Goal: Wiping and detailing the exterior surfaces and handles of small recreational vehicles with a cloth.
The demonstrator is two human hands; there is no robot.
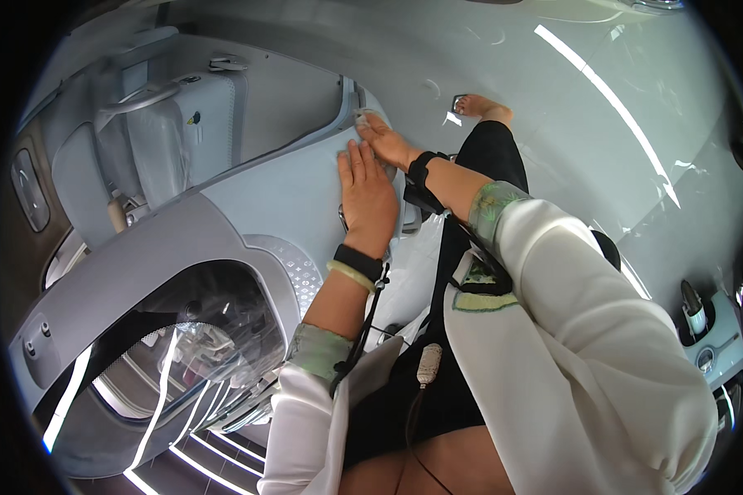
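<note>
My left hand (369, 195) lies flat on a pale blue trim panel (278, 192) in a vehicle interior, fingers stretched towards the panel's upper end. Just beyond it, my right hand (389, 141) presses at the panel's rounded corner. A small whitish piece (362, 116), perhaps cloth or film, shows at the right fingertips; whether they grip it is hard to tell. Both wrists wear black bands with cords. Below the panel, a patterned perforated section (297, 272) borders a window (223, 303) set in grey trim.
A plastic-wrapped seat (158, 148) with a grey grab handle (139, 101) stands at the left. My bare foot (480, 106) rests on the glossy grey floor (569, 124). Clear plastic sheeting (408, 272) lies beneath my arms. A pale blue console (715, 346) is at the right.
</note>
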